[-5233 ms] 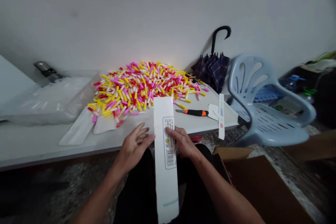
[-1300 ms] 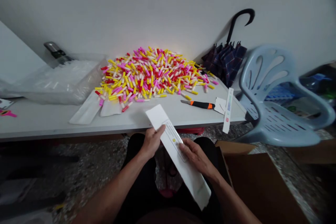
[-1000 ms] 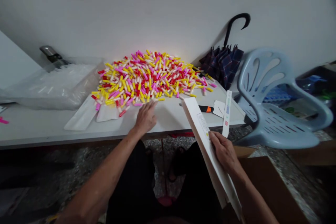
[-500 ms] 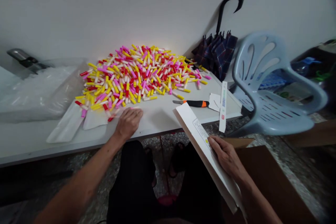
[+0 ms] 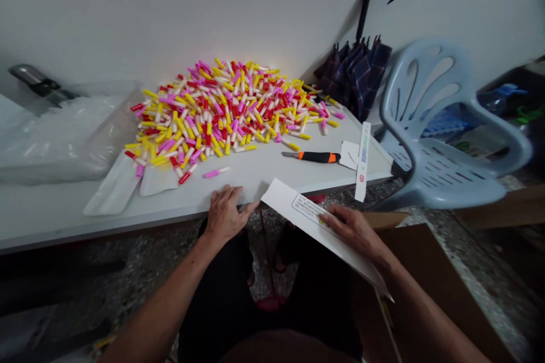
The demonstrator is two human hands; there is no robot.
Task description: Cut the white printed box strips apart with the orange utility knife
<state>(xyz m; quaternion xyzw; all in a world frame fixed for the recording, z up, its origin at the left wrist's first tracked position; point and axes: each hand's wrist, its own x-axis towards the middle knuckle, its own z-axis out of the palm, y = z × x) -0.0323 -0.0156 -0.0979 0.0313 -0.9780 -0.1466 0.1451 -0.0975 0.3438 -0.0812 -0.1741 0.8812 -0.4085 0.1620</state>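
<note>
My right hand (image 5: 351,229) grips a long, narrow white carton (image 5: 304,218) with printed text, its fingers closed over the upper side. The carton slants over my lap, its far end near the table edge. My left hand (image 5: 225,212) is at the table's front edge with its fingers apart and nothing seen in it. Its thumb points at the carton's end; whether they touch I cannot tell. Just beyond my left hand lies one pink-and-white tube (image 5: 216,172). Behind it spreads a large heap of small yellow, red, pink and white tubes (image 5: 230,110).
An orange-and-black utility knife (image 5: 317,157) lies on the white table (image 5: 255,167). Beside it are a paper scrap and a printed strip (image 5: 362,161) overhanging the edge. A plastic bag (image 5: 72,142), an umbrella (image 5: 355,74), a grey-blue chair (image 5: 447,136) and a cardboard box (image 5: 438,289) stand around.
My left hand has moved right and its fingers have spread; a pink-and-white tube now shows near where it was. The carton in my right hand has swung left and lies flatter.
</note>
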